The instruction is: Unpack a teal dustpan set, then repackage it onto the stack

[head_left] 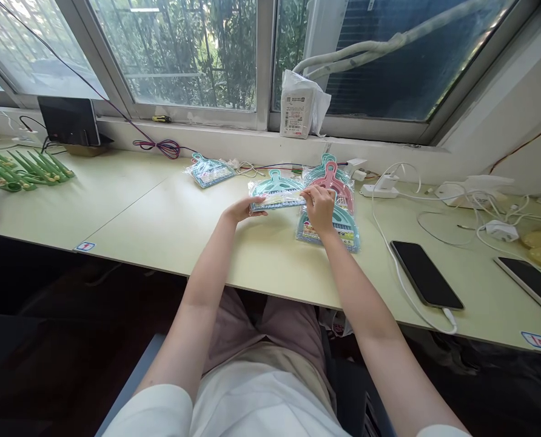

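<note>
My left hand [242, 209] and my right hand [318, 207] together hold a teal mini dustpan-and-brush set [276, 191] in a clear plastic wrapper, just above the pale green table [161, 224]. The left hand grips its left edge, the right pinches its right edge. Under and behind my right hand lies a pile of the same wrapped sets [338, 200], pink and teal. One more wrapped teal set [209, 171] lies apart, farther left near the window sill.
A black phone [426, 274] on a white cable lies to the right, beside another dark device [532, 282]. White chargers and cables [461, 197] clutter the far right. Green plastic items [25, 169] and a black tablet [69, 120] sit far left. A white package [298, 106] stands on the sill.
</note>
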A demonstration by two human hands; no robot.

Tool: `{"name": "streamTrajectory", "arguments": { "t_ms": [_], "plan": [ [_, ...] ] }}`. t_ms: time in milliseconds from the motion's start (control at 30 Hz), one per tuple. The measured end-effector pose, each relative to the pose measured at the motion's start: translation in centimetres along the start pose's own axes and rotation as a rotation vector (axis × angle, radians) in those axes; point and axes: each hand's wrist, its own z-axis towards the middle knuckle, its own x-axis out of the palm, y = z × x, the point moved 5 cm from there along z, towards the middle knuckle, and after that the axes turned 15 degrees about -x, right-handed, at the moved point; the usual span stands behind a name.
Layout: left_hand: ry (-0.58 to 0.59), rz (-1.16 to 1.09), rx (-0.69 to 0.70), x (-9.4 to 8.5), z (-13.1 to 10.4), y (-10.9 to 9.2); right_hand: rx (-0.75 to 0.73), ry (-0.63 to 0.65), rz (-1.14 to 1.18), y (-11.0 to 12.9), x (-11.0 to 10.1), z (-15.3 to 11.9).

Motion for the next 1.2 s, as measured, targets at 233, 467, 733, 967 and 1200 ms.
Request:
{"name": "streamTrajectory", "arguments": {
  "t_ms": [233, 467, 733, 967, 1200],
  "plan": [
    [0.034, -0.217, 0.035, -0.1, 0.7, 0.3, 0.068, 0.033, 0.106, -0.3, 0.7, -0.2],
    [0.067, -0.009, 0.053, -0.1, 0.2, -0.1, 0.050, 0.024, 0.083, -0.2, 0.6, 0.0],
    [0.165, 0.111, 0.159, 0.2, 0.0, -0.8, 0.075, -0.079, 0.032, -0.3, -0.1, 0.4],
    [0.149, 0.138, 0.186, 0.2, -0.4, -1.0, 0.243, -0.070, 0.324, -1.6, 1.0, 0.0],
    [0.121, 0.160, 0.200, 0.8, -0.9, -1.5, 0.613, 0.006, 0.910, -2.4, 3.0, -0.6]
  ]
}}
